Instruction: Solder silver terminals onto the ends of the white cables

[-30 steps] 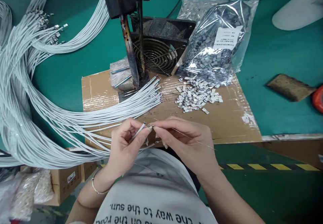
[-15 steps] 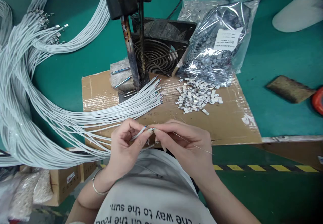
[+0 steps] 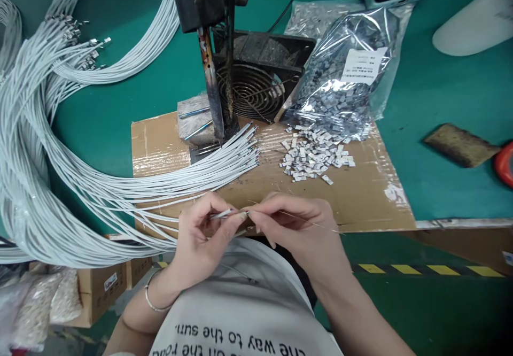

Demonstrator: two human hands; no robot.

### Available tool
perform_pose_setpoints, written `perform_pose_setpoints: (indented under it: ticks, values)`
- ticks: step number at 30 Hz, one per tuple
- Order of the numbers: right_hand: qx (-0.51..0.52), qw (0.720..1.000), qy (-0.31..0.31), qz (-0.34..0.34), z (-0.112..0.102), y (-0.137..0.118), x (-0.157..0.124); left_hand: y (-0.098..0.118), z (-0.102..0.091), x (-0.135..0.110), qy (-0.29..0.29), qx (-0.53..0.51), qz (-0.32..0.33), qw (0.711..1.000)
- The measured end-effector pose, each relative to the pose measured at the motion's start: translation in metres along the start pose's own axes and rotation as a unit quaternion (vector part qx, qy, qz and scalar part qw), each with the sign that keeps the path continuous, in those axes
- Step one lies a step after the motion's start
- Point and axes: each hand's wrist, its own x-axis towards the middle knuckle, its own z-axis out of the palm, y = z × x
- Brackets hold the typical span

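Note:
My left hand (image 3: 202,238) is closed in a pinch around the end of a white cable (image 3: 221,214), its tip showing above the thumb. Close against it, my right hand (image 3: 300,230) is closed too, thumb and forefinger at the tips of the left fingers. A thin wire (image 3: 298,218) runs through the right hand and sticks out past its back. What the right fingertips pinch at the cable end is too small to make out. Just beyond the hands lies a bundle of white cables (image 3: 192,177) with stripped-looking ends. Small metal connectors (image 3: 315,155) lie heaped to its right.
A soldering iron (image 3: 211,78) on a stand points down over the cardboard (image 3: 360,201), before a black fan (image 3: 250,91). A clear bag of metal parts (image 3: 332,83) lies behind the heap. Finished-looking cables (image 3: 70,32) lie at left; a brown block (image 3: 460,145) is at right.
Both hands have shifted slightly down, the right fingertips moving a little to the right. The cable tip in my left hand has dipped lower. The view has shifted slightly.

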Motion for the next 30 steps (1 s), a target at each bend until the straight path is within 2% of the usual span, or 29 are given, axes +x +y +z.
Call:
perform_pose_setpoints:
  ticks: [4,6,9,12,16,21,26,30]
  values:
    - [-0.071,0.996,-0.048,-0.01,-0.007,-0.007,0.002,0.004,-0.007,0.0,-0.069,0.019,-0.051,0.996]
    - [-0.097,0.993,-0.064,-0.02,-0.01,-0.009,0.003,0.004,-0.008,0.002,-0.081,0.006,-0.075,0.994]
    - [-0.11,0.991,-0.071,-0.033,-0.012,-0.01,0.003,0.004,-0.005,0.004,-0.055,0.001,-0.082,0.995]
    - [-0.098,0.992,-0.072,-0.035,-0.013,-0.009,0.002,0.003,-0.001,0.005,-0.024,0.024,-0.058,0.998]
    - [-0.072,0.996,-0.035,-0.032,-0.008,-0.004,0.002,0.003,0.004,0.005,-0.003,0.049,-0.023,0.999]
    - [-0.015,0.999,0.012,-0.034,0.004,-0.002,0.002,0.004,0.007,0.009,0.028,0.023,-0.011,0.999]
    - [-0.018,0.999,0.01,-0.049,0.006,-0.007,0.003,0.005,0.007,0.011,0.033,0.013,0.001,0.999]
    - [-0.018,0.996,0.051,-0.073,0.016,-0.004,0.004,-0.001,0.01,0.008,0.045,-0.002,-0.002,0.999]
